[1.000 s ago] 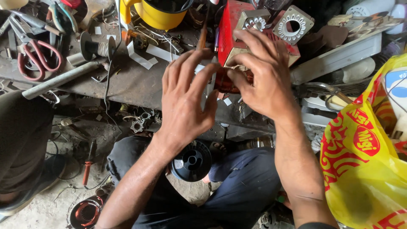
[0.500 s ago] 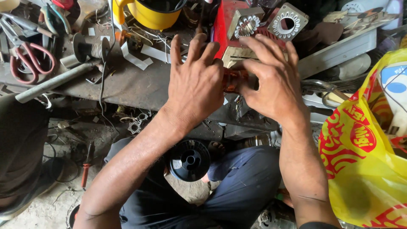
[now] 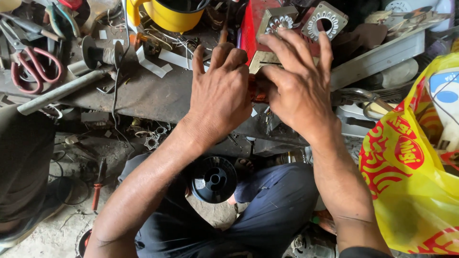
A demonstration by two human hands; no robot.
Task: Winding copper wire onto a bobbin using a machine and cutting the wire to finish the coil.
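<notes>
Work in hand: both hands close together on a small copper-coloured part (image 3: 256, 91) at the edge of the dark workbench (image 3: 143, 95).
Left hand (image 3: 222, 91): knuckles up, fingers curled tight round the near side of the part; a thin rod (image 3: 224, 29) rises above its fingertips, though whether it is gripped cannot be told.
Right hand (image 3: 299, 91): fingers spread over the far side, thumb pressing in; a close, covering hold.
Position of part: wedged between the two palms, mostly hidden, only a reddish sliver showing.
Progress: the part is held and being handled; by judgement the job is midway, since nothing shows a finished or released piece.
Remaining: cannot be judged, the part being covered.
Surroundings: red-handled scissors (image 3: 33, 71) well left, yellow jug (image 3: 167, 14) behind, black spool (image 3: 213, 179) below, yellow bag (image 3: 411, 157) right.
</notes>
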